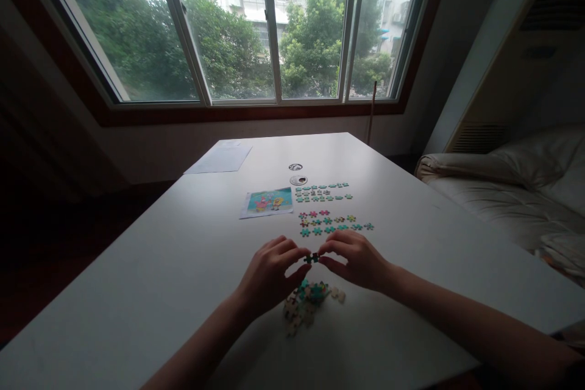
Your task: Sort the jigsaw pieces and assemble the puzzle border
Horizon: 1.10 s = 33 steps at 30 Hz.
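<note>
Above the white table, my left hand (pixel 273 268) and my right hand (pixel 359 258) meet fingertip to fingertip. Between them is a small dark green jigsaw puzzle piece (pixel 311 258), perhaps two pieces joined; I cannot tell which. Thumb and fingers of each hand pinch one end of it. Below the hands lies a loose pile of jigsaw pieces (pixel 308 301), some green side up and some pale side up. Beyond the hands, more pieces (pixel 329 230) are laid out in rows, mostly teal, with some pink and yellow. A colourful cartoon reference picture (pixel 269 202) lies left of the rows.
The white table (pixel 159 268) stretches toward a wide window (pixel 237 42). Two round items (pixel 298 180) sit behind the rows. A sheet of paper (pixel 219 158) lies at the far left. A pale sofa (pixel 493 195) stands to the right of the table.
</note>
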Motion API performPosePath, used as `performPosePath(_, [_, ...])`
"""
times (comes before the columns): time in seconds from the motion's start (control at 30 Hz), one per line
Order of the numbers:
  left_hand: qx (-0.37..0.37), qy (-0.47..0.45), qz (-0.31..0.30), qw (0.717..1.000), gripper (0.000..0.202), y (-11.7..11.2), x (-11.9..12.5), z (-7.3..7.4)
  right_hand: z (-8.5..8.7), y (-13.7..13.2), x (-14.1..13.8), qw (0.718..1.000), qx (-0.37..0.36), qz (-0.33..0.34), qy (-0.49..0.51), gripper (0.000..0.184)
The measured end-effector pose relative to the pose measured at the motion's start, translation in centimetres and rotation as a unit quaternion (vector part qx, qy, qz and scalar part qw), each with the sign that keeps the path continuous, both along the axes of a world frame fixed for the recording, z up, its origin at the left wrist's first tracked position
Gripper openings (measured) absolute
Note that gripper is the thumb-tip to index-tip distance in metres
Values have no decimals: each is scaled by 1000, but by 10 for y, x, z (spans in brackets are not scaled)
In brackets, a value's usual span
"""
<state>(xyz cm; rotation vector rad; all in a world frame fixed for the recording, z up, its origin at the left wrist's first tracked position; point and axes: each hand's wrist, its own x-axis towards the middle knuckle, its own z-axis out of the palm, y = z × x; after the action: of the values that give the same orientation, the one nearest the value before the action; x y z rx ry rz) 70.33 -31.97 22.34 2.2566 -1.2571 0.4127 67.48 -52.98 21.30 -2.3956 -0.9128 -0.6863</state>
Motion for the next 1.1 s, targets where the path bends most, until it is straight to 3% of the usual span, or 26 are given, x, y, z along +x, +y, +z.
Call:
performPosePath(0.23, [15, -15, 2, 1000, 22, 3, 1, 1, 1, -4, 3, 1000, 7, 19, 0, 10])
performPosePath(0.43, [23, -11, 16, 1000, 15, 9, 4, 1, 4, -26, 17, 998, 41, -32, -25, 14])
performPosePath(0.6, [57, 22, -3, 998, 12, 12, 8, -2, 7, -43, 25, 996, 68, -54, -24, 16])
performPosePath(0.8, [84, 74, -23, 993, 13, 11, 6, -4, 7, -43, 25, 996, 61, -54, -29, 13])
performPosePath(0.93, [100, 81, -23, 991, 14, 11, 7, -5, 16, -61, 31, 998, 9, -52, 46, 15])
performPosePath(1.1, [109, 83, -19, 990, 14, 13, 9, -9, 27, -117, 42, 974, -49, -112, 192, 18])
